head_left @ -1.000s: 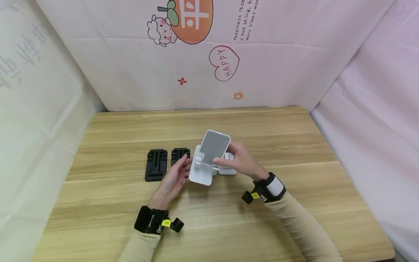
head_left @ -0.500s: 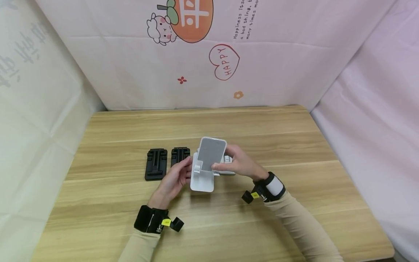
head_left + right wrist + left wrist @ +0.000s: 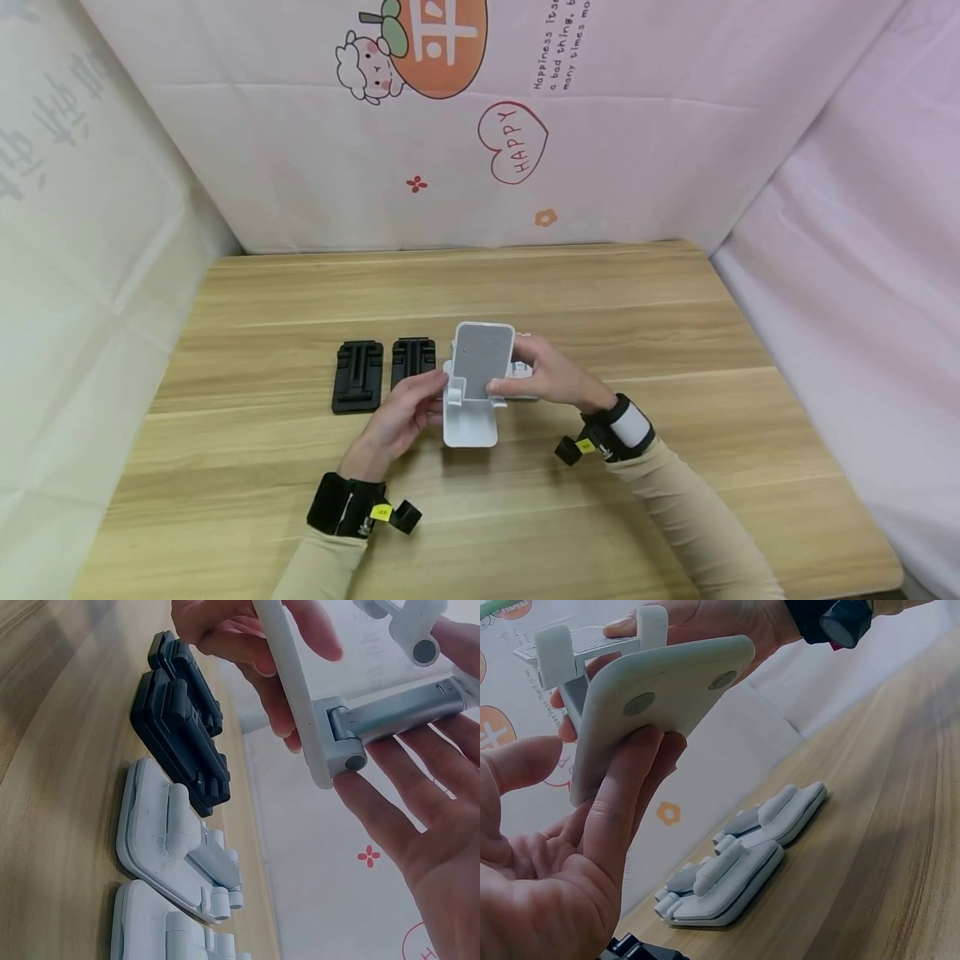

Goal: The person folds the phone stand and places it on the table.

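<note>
An unfolded white phone stand (image 3: 471,427) is held up above the table, its grey-padded cradle (image 3: 482,357) facing up. My right hand (image 3: 555,372) grips the cradle, thumb over its lower right part and fingers behind. In the right wrist view those fingers spread along the silver stem (image 3: 405,709). My left hand (image 3: 401,414) meets the stand's left edge. From the left wrist view, its fingers press the underside of the base (image 3: 667,690), near a round grey foot, while the thumb stays apart from the plate.
Two folded black phone stands (image 3: 357,377) lie side by side on the wooden table (image 3: 637,308), left of the held one. Two folded white phone stands (image 3: 724,889) rest beyond it, mostly hidden by my right hand in the head view. A printed cloth (image 3: 637,158) hangs behind the table.
The white phone stand has turned from tilted to nearly straight and come lower and slightly nearer to me. My left hand has moved closer, its thumb now at the stand's left edge.
</note>
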A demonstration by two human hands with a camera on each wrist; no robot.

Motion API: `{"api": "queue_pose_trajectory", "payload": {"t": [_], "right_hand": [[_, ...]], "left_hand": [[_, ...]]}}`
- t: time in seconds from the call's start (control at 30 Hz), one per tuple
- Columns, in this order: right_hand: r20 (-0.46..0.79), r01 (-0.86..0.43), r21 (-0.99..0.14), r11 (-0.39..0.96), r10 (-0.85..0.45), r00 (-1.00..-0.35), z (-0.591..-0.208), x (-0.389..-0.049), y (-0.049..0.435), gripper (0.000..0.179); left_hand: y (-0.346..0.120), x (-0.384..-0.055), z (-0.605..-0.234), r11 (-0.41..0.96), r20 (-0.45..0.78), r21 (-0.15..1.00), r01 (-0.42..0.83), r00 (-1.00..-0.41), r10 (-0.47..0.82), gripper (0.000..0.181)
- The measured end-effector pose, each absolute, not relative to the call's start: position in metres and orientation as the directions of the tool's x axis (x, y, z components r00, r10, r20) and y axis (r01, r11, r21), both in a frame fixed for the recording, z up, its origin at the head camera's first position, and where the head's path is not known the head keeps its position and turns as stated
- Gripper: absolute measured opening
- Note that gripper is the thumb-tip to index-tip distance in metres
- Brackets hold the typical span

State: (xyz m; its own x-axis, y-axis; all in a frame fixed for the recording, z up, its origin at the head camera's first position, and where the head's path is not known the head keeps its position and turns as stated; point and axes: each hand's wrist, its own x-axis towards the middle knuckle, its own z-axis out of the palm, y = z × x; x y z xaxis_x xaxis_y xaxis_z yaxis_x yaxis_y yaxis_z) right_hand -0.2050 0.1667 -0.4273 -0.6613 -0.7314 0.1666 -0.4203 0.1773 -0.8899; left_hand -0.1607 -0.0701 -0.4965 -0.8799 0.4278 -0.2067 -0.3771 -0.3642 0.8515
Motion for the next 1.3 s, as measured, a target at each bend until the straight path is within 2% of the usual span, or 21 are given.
{"api": "queue_pose_trajectory", "payload": {"t": [0.13,0.57,0.83,0.97,1.3], "right_hand": [[0.176,-0.424,-0.892,0.158,-0.743,-0.646,-0.420,-0.201,0.166,0.048],[0.175,-0.409,-0.902,0.136,-0.751,-0.637,-0.447,-0.210,0.170,0.051],[0.134,-0.368,-0.915,0.165,-0.735,-0.664,-0.450,-0.208,0.169,0.056],[0.117,-0.365,-0.909,0.201,-0.718,-0.686,-0.445,-0.204,0.166,0.056],[0.156,-0.398,-0.896,0.195,-0.702,-0.695,-0.425,-0.196,0.160,0.051]], "left_hand": [[-0.069,-0.161,-0.496,-0.357,-0.202,0.858,-0.368,-0.882,0.425,0.050],[-0.068,-0.162,-0.499,-0.335,-0.165,0.883,-0.330,-0.885,0.436,0.054],[-0.067,-0.162,-0.500,-0.327,-0.169,0.884,-0.333,-0.882,0.439,0.054],[-0.066,-0.162,-0.500,-0.317,-0.179,0.885,-0.340,-0.879,0.443,0.054],[-0.065,-0.163,-0.503,-0.318,-0.172,0.885,-0.339,-0.875,0.453,0.053]]}}
